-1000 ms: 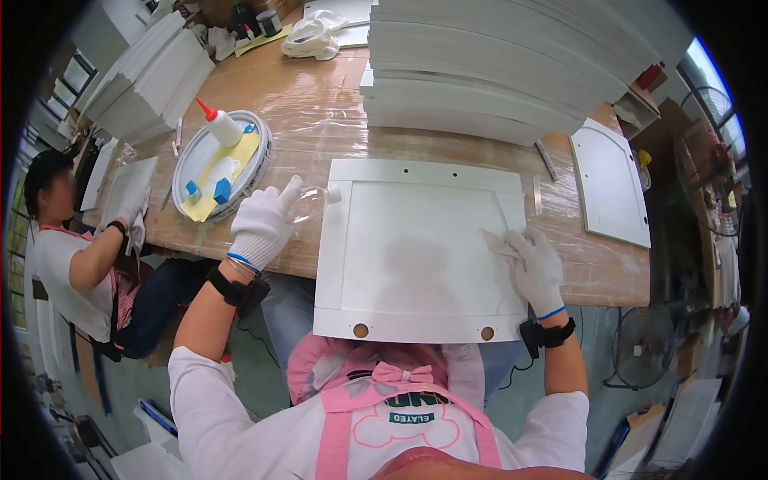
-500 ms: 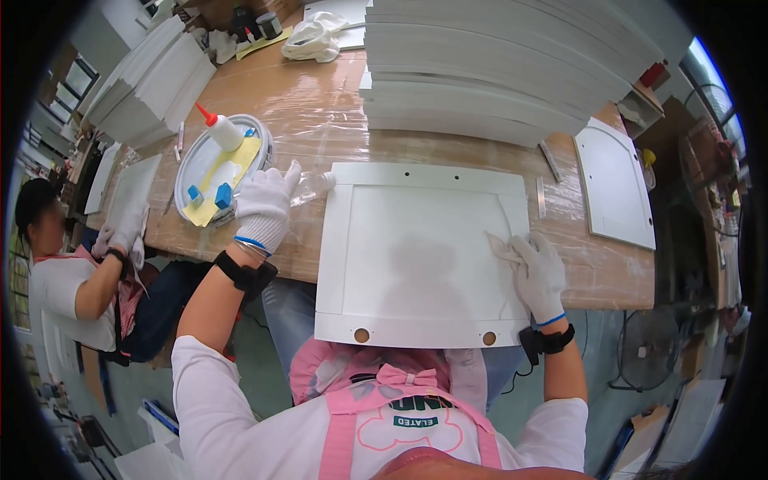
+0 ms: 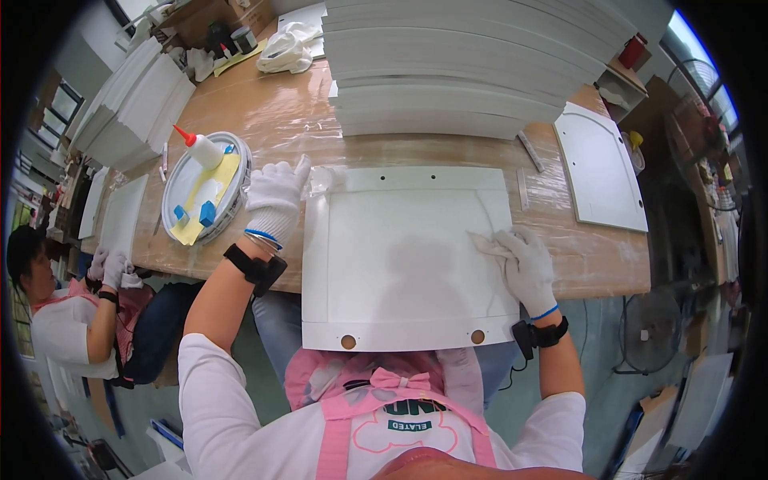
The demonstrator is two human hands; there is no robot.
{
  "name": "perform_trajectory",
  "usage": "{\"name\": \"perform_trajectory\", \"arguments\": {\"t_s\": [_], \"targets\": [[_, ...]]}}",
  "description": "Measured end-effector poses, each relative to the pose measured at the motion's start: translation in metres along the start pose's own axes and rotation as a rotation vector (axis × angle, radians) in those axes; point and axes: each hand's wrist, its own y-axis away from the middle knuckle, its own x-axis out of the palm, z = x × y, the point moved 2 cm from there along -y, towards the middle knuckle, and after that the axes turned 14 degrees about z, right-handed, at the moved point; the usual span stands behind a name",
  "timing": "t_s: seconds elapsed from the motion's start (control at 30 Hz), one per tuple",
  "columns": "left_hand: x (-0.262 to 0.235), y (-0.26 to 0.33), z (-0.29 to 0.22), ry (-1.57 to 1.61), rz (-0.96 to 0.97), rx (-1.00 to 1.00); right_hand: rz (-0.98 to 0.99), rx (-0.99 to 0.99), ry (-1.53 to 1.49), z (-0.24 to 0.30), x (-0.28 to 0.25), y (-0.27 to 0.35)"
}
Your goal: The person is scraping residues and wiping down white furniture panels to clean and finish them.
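Observation:
In front of me lies a white panel (image 3: pixel 400 264) with a recessed middle, two round holes near its near edge and two small dark holes at its far edge. My left hand (image 3: pixel 274 194), in a white knit glove, is closed at the panel's far left corner. It appears to grip a clear plastic bottle (image 3: pixel 321 181), which points over that corner; the glove hides part of the grip. My right hand (image 3: pixel 528 268), gloved too, pinches a thin whitish cloth (image 3: pixel 485 242) against the panel's right side.
Left of my left hand, a round white lid (image 3: pixel 170 210) bears a red-tipped white bottle (image 3: pixel 203 150), yellow paper and blue pieces. A tall stack of white panels (image 3: pixel 448 80) stands behind. Another panel (image 3: pixel 600 172) lies at right. A co-worker (image 3: pixel 72 320) sits at far left.
The view has shifted slightly. My left hand and the clear bottle have moved right, toward the panel's far left corner. My right hand still presses the cloth near the panel's right side.

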Motion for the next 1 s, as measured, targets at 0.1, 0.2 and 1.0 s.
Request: {"name": "perform_trajectory", "arguments": {"t_s": [0.1,0.2,1.0], "targets": [[-0.006,0.001,-0.004,-0.046,0.067,-0.035,-0.005,0.012,-0.030,-0.004,-0.001,0.003],[-0.009,-0.002,-0.016,0.014,0.027,0.046,-0.017,0.013,-0.105,-0.016,-0.002,0.007],[-0.116,-0.089,-0.168,0.335,0.014,0.386,-0.249,0.150,-1.530,-0.081,0.010,0.029]]}}
